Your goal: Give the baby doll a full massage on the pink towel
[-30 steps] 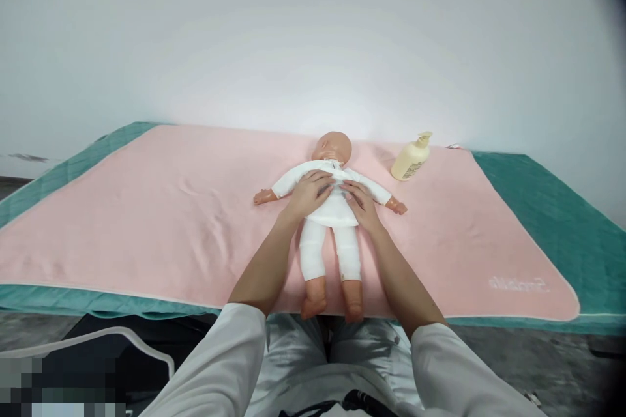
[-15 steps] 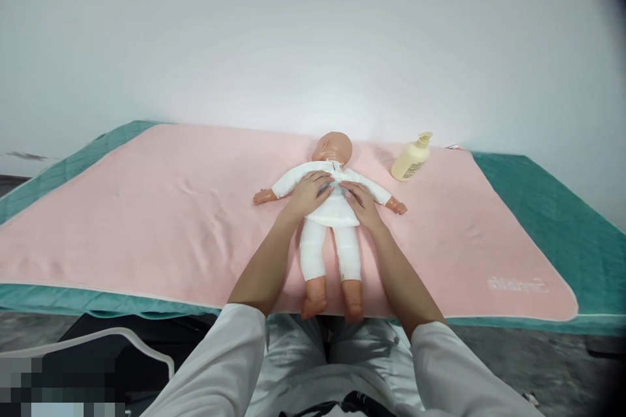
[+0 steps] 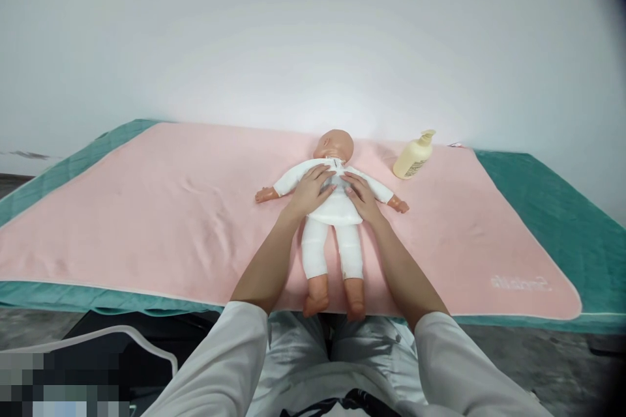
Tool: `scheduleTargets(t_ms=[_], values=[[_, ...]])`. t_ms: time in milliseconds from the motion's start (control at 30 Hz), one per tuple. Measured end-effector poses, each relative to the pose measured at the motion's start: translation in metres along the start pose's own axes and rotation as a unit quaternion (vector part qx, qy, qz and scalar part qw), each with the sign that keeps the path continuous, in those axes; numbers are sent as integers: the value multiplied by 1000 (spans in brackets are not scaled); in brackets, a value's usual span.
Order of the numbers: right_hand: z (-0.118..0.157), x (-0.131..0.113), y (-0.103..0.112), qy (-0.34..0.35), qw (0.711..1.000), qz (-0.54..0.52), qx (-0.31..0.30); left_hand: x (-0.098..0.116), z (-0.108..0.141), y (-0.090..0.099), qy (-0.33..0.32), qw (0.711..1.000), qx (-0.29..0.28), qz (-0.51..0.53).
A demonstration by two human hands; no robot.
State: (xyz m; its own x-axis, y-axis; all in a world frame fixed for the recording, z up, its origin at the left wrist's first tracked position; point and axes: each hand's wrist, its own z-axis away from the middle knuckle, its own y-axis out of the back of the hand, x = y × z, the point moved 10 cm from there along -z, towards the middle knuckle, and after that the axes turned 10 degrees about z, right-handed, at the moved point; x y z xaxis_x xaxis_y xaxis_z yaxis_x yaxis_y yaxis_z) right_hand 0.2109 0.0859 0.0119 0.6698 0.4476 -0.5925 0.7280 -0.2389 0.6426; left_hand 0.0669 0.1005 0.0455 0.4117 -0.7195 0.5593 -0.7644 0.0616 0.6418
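Could skew the doll (image 3: 336, 212) across the blanket (image 3: 147, 208) by pressing harder with the left hand (image 3: 309, 192) than with the right hand (image 3: 364, 199). Could also drag the soft cloth into folds under a sideways push, or bunch the white clothing under the fingers. With feet lying close to the front edge, could leave the legs hanging over after a pull towards the body. Might strain the torso or neck seam under too heavy a lean.

To judge by both palms and fingers laid on the upper torso, resting with an open grip, closed on nothing. Hidden beneath the hands: part of the torso.

Off to the right, beyond the doll's outstretched arm, near but apart: a pump bottle (image 3: 411, 161), easily knocked by a wide sweep of the right hand. Under the blanket, a quilted green cover (image 3: 562, 208); close behind, a wall (image 3: 293, 32), limiting reach past the head.
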Motion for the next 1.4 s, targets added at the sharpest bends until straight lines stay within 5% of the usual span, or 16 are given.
scheduleTargets(t_ms=[600,833,1033,1233,1400], values=[[-2,-1,-4,-3,1000,-13,-22,-5,0,-2,20,1000,1,20],[0,3,-4,-17,999,-18,-23,-8,0,5,37,996,35,68],[-1,2,0,-9,1000,2,2,-14,2,31,42,989,116,80],[-12,13,8,-56,995,49,60,-42,15,53,215,963,154,43],[-28,29,-2,-141,987,60,39,-50,21,52,294,950,102,-16]])
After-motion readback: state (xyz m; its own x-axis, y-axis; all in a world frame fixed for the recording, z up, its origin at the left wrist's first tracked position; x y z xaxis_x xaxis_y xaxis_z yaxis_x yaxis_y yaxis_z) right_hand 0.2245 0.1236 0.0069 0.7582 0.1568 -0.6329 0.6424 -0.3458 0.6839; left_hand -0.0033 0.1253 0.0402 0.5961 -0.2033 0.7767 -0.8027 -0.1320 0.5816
